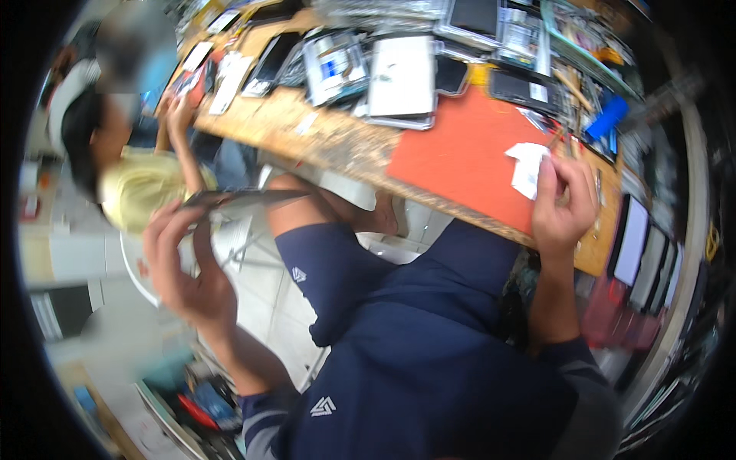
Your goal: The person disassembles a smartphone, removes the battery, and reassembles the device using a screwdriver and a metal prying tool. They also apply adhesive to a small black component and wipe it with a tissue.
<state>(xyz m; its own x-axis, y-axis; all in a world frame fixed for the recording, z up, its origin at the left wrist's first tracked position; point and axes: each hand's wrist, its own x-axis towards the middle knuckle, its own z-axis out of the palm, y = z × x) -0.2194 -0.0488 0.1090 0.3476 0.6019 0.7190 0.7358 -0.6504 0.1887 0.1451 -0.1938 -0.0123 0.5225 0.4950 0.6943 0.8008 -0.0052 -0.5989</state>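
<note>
My left hand (188, 264) is raised off the table's left side, its fingers closed on a thin, dark, flat object (249, 197). I see this object nearly edge-on and blurred, so its kind is unclear. Over the right part of an orange-red mat (464, 146), my right hand (566, 203) pinches a crumpled white tissue (527, 170) between thumb and fingers. The tissue hangs at the mat's right side.
Tablets and phone-like devices, including a white tablet (401, 77) and a black device (525, 90), crowd the wooden table (337, 142). Tools and a blue object (607, 117) lie at the right. A person in a yellow shirt (149, 184) works at the left.
</note>
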